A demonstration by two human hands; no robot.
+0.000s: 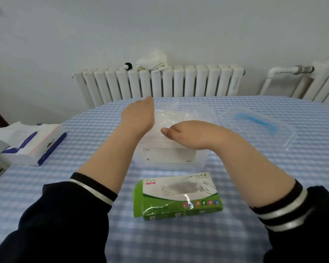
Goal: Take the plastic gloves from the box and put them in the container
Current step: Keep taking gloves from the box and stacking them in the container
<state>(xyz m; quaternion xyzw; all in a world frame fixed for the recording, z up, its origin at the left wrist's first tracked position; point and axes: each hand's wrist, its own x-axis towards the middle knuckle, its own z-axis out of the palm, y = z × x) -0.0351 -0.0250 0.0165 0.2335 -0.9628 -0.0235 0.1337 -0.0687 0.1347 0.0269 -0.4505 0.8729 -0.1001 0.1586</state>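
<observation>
The round tabletop (235,234) under a blue-and-white checked cloth carries everything. At its middle stands the clear, rectangular plastic container (169,158) with a white label on its near wall; take that as the landmark. To the container's right lies its clear flat lid with a blue handle (254,124). To its far left sits a white-and-blue soft pack of paper tissues (30,147). Just in front of the container, nearer the person, lies the green-and-white cardboard box of gloves (179,196), its oval opening facing up, a wisp of film showing.

Above the container's open top both hands reach in. The thin, transparent plastic gloves (177,114) bunch there, crumpled, over and partly inside the container. The left hand (139,114) is bent down at the wrist with its fingers hidden behind it, so whether it pinches the film cannot be told. The right hand (184,130) lies palm down, thumb tip showing, fingers tucked out of sight; its grip cannot be told either.

The gloves look nearly weightless, limp and slippery, likely to cling and spring back up. Pressing the bundle down from its middle, rather than pinching an edge, should seat it best.
</observation>
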